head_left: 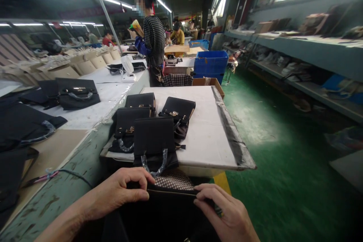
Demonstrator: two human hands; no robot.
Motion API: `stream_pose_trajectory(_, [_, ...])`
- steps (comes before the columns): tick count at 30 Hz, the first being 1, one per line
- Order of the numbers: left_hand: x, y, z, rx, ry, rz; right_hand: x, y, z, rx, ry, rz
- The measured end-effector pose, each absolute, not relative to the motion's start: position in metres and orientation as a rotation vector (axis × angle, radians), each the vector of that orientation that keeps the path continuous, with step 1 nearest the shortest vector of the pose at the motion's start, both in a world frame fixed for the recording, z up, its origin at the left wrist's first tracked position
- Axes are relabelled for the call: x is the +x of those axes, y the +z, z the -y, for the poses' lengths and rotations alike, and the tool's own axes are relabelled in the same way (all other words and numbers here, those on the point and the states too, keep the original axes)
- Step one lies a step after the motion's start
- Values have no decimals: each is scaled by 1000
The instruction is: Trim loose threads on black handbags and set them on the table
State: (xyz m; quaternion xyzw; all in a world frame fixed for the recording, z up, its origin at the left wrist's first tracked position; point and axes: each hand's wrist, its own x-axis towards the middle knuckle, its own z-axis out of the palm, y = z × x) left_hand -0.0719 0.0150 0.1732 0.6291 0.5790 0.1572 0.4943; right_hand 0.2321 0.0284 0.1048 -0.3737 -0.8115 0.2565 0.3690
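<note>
My left hand [121, 191] and my right hand [224, 213] both pinch the top edge of a black handbag [167, 215] held low in front of me, its mouth pulled apart so a checked lining [173, 183] shows. The left fingers curl over the left end of the rim; the right fingers grip the right end. Just beyond, several finished black handbags [154, 140] with gold clasps and wrapped handles stand on a white-topped table [207, 128].
A long bench [93, 111] on the left carries more black bags and cut pieces. A person in a striped top [153, 39] stands ahead beside blue crates [211, 62]. Green floor runs along the right, flanked by grey shelving [312, 49].
</note>
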Motion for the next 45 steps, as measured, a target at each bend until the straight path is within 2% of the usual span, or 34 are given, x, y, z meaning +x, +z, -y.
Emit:
stream_pose_trajectory(9, [-72,174,-13,1515,404,-1418,229,98,-31,-1054,808,2040])
stream_pose_trajectory(22, [-73,165,-17,1489,382,-1433,219,94,-25,-1085,793,1877])
stream_pose_trajectory(34, [-69,169,-19,1434,428,-1430,209,90,-34,-1192,1333,1477])
stream_pose_trajectory(45, [-63,162,-24,1452,477,-1491,202,106,-34,-1332,1504,1382])
